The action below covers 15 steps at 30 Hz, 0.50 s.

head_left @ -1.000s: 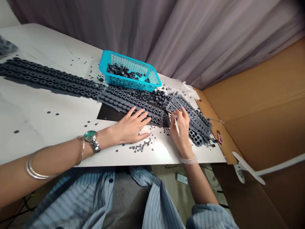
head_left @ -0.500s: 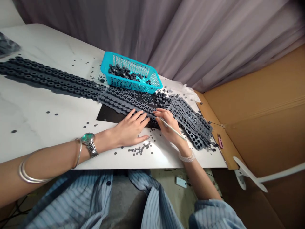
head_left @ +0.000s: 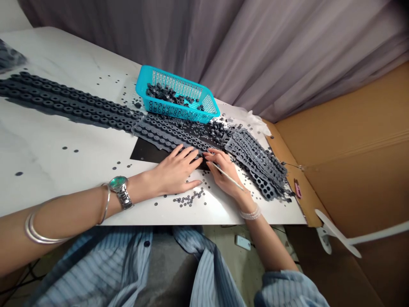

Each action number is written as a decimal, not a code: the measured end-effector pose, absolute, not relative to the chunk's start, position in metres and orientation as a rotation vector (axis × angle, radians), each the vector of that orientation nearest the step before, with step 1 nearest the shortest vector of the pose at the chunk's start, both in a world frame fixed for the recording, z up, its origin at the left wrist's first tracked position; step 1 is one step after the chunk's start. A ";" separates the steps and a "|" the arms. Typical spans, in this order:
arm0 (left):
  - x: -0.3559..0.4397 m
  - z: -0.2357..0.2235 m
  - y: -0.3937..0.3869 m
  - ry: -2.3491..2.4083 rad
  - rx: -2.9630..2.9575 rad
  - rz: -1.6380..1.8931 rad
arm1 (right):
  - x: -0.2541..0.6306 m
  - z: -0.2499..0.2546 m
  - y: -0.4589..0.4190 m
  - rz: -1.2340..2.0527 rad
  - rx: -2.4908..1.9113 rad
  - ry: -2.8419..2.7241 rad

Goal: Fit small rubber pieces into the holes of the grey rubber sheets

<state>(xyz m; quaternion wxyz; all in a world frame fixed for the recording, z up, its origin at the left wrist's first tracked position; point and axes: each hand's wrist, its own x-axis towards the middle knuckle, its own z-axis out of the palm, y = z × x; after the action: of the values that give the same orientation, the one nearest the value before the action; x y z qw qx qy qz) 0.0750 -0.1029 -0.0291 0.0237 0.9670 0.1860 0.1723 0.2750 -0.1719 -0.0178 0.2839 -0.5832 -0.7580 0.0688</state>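
My left hand (head_left: 174, 172) lies flat with fingers spread on the near end of a grey rubber strip of moulded rings (head_left: 166, 134), which rests on a black mat (head_left: 143, 152). My right hand (head_left: 223, 170) is closed on a thin white stick tool (head_left: 228, 175), its tip at the strip's edge right beside my left fingertips. A pile of punched-out grey strips (head_left: 258, 162) lies just right of my right hand. Small grey discs (head_left: 188, 198) are scattered in front of both hands.
A turquoise basket (head_left: 191, 114) holding loose dark rings stands behind the strip. A long dark ring strip (head_left: 64, 104) runs off to the left across the white table (head_left: 47, 145). A cardboard wall (head_left: 351, 140) stands at the right, a grey curtain behind.
My right hand left the pile of punched strips and moved left to the strip's edge beside my left hand. The stick now points down-right. The left hand stayed put.
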 end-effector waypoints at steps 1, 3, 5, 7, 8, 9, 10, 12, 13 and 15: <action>0.075 -0.029 -0.103 0.577 2.996 0.531 | 0.274 -0.019 -0.171 0.162 -1.569 -2.035; 0.075 -0.030 -0.103 0.580 2.999 0.528 | 0.273 -0.021 -0.170 0.113 -1.580 -2.050; 0.075 -0.030 -0.102 0.581 3.000 0.527 | 0.270 -0.023 -0.167 0.068 -1.583 -2.059; 0.075 -0.030 -0.102 0.573 2.998 0.520 | 0.268 -0.026 -0.164 0.044 -1.583 -2.057; 0.075 -0.030 -0.102 0.568 2.996 0.517 | 0.267 -0.027 -0.162 0.037 -1.581 -2.052; 0.075 -0.030 -0.102 0.566 2.993 0.517 | 0.266 -0.027 -0.161 0.028 -1.578 -2.043; 0.075 -0.030 -0.102 0.565 2.990 0.519 | 0.266 -0.028 -0.160 0.012 -1.574 -2.031; 0.076 -0.031 -0.102 0.566 2.981 0.538 | 0.267 -0.028 -0.159 -0.035 -1.571 -2.011; 0.076 -0.031 -0.101 0.565 2.975 0.547 | 0.269 -0.028 -0.159 -0.054 -1.569 -2.010; 0.076 -0.032 -0.101 0.565 2.962 0.555 | 0.274 -0.025 -0.162 -0.094 -1.556 -2.004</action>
<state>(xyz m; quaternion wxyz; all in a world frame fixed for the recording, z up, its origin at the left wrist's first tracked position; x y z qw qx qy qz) 0.0757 -0.1011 -0.0319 0.0379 0.9654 0.1840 0.1808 0.2742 -0.1616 -0.0254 0.2967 -0.5853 -0.7538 -0.0354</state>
